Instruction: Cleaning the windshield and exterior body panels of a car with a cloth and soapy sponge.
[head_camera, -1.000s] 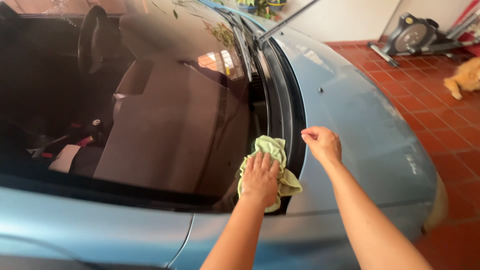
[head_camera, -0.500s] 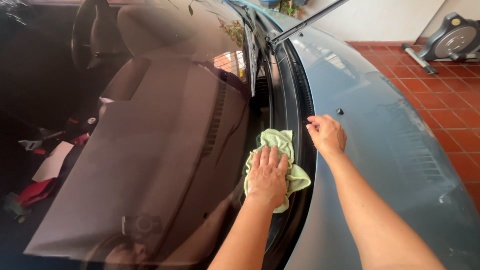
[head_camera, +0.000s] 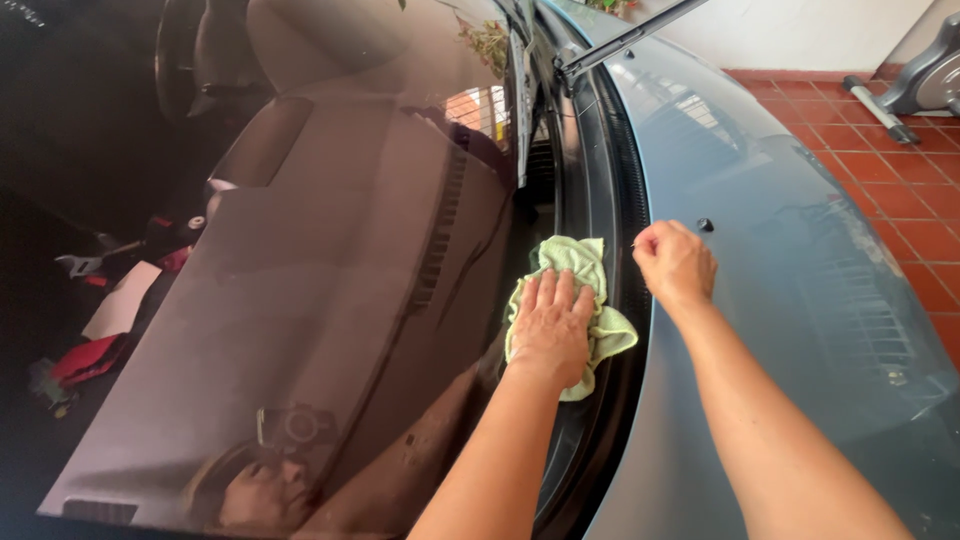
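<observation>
- left hand (head_camera: 550, 330) lies flat, fingers spread, pressing a pale green cloth (head_camera: 580, 265) onto the lower edge of the windshield (head_camera: 330, 260), right by the black cowl trim (head_camera: 610, 180).
- right hand (head_camera: 677, 262) is curled into a loose fist, holding nothing i can see, resting where the trim meets the light blue hood (head_camera: 780, 250).
- the cloth looks soft, light and floppy; it bunches ahead of the fingers and a corner spills out to the right.
- judgement: a flat palm over its middle grips best, since pinched edges would just fold over.
- a raised wiper arm (head_camera: 625, 35) stands well clear above.
</observation>
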